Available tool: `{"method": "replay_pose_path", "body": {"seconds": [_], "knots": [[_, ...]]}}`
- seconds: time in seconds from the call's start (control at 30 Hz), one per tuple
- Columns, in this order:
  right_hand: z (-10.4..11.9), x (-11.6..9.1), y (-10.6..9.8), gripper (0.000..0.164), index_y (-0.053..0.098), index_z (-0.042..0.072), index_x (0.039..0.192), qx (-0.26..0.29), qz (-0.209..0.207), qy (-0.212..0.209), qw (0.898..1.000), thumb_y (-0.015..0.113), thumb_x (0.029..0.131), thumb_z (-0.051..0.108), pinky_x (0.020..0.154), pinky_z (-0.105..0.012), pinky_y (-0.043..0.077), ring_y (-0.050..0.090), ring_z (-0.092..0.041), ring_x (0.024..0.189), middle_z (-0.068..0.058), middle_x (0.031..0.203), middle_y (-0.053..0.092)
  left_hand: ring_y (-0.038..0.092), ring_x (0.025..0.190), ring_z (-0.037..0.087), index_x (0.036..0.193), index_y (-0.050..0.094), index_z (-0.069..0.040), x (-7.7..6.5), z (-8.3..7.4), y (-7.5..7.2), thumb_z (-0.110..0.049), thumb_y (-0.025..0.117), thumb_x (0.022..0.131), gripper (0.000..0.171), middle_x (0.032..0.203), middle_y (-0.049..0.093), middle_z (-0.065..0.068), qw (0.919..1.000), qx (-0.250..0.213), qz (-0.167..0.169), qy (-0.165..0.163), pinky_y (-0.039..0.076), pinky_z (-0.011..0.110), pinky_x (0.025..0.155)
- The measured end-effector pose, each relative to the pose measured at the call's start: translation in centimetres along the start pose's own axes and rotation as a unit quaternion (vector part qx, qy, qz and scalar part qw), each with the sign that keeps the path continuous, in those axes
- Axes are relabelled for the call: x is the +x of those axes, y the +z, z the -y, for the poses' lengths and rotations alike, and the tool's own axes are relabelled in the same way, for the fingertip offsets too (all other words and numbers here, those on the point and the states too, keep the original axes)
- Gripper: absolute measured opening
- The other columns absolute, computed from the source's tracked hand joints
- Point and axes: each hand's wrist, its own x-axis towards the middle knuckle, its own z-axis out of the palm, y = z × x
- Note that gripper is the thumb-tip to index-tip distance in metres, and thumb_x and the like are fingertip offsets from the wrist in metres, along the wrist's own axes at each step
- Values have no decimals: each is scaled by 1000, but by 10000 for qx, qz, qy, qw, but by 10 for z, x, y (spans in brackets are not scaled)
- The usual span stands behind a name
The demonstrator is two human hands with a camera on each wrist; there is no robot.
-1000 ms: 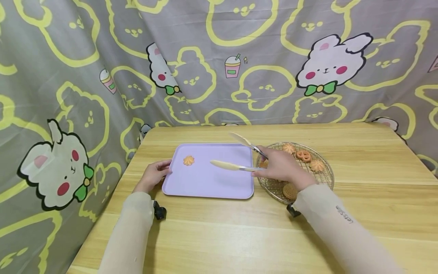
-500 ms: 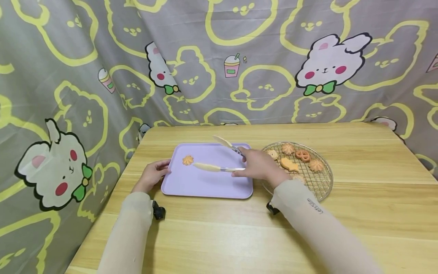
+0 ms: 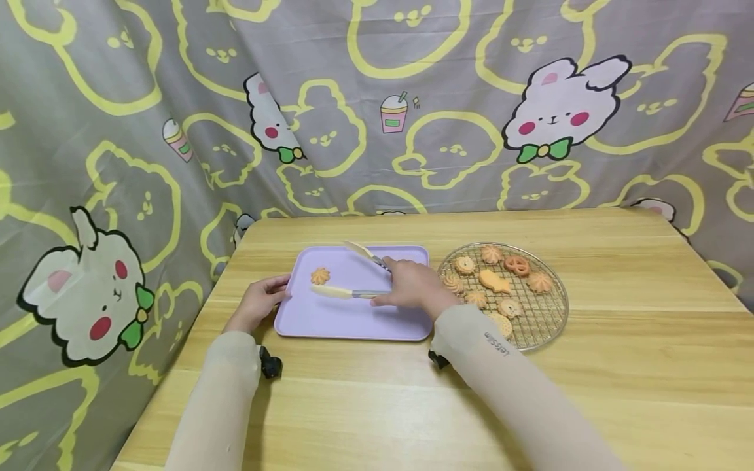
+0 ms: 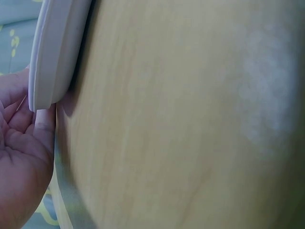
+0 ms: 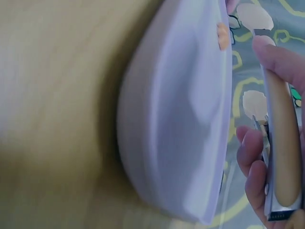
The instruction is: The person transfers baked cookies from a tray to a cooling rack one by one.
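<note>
My left hand (image 3: 259, 302) holds the left edge of a lilac rectangular tray (image 3: 347, 324), thumb and fingers at its rim in the left wrist view. One flower-shaped cookie (image 3: 321, 276) lies on the tray near its upper left. Over the tray's middle, my right hand (image 3: 412, 284) grips a pair of metal tongs (image 3: 366, 294) with cream-coloured tips. The tongs are spread apart, nothing between their tips, which point left toward the cookie. In the right wrist view, thumb and fingers wrap the tong handles (image 5: 283, 138), beside the tray wall (image 5: 143, 138).
Right of the tray stands a round wire rack (image 3: 556, 327) bearing several cookies, among them a fish-shaped cookie (image 3: 495, 282) and a pretzel-shaped cookie (image 3: 517, 265). A patterned grey curtain (image 3: 453, 150) hangs behind the wooden table (image 3: 377, 386) and along its left side.
My right hand has moved left with the open tongs, from over the rack to over the tray, uncovering cookies on the rack. My left hand stays at the tray's edge.
</note>
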Motion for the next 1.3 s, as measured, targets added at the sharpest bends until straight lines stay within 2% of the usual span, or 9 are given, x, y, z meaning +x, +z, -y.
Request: {"method": "replay_pose_path", "body": {"seconds": [0.2, 0.73, 1.0, 1.3], "knots": [[14, 6, 12, 98, 39, 12, 146, -60, 53, -28, 10000, 72, 70, 65, 87, -45, 46, 57, -29, 110, -11, 124, 60, 49, 119, 27, 141, 47, -6, 0, 1, -2, -7, 57, 96, 46, 133, 52, 17, 10000, -12, 2, 16, 43, 37, 96], [41, 13, 24, 78, 47, 14, 140, -541, -17, 83, 9985, 68, 79, 58, 77, -44, 50, 61, -24, 99, -6, 113, 65, 50, 118, 26, 141, 47, -5, 0, 1, -2, -6, 58, 95, 47, 132, 52, 18, 10000, -33, 4, 59, 44, 36, 95], [45, 12, 28, 68, 50, 15, 137, -766, 20, 76, 9970, 64, 84, 55, 73, -43, 51, 61, -22, 95, -5, 109, 65, 49, 119, 26, 141, 47, -5, 1, 2, -2, -6, 58, 95, 47, 134, 52, 17, 10000, -43, 22, 69, 44, 34, 94], [45, 12, 30, 62, 52, 17, 137, -718, -5, 141, 9973, 63, 87, 52, 71, -43, 51, 61, -22, 91, -5, 105, 66, 49, 118, 26, 141, 47, -6, 2, 1, -1, -8, 58, 95, 47, 133, 52, 17, 10000, -24, 34, 10, 43, 37, 96]]}}
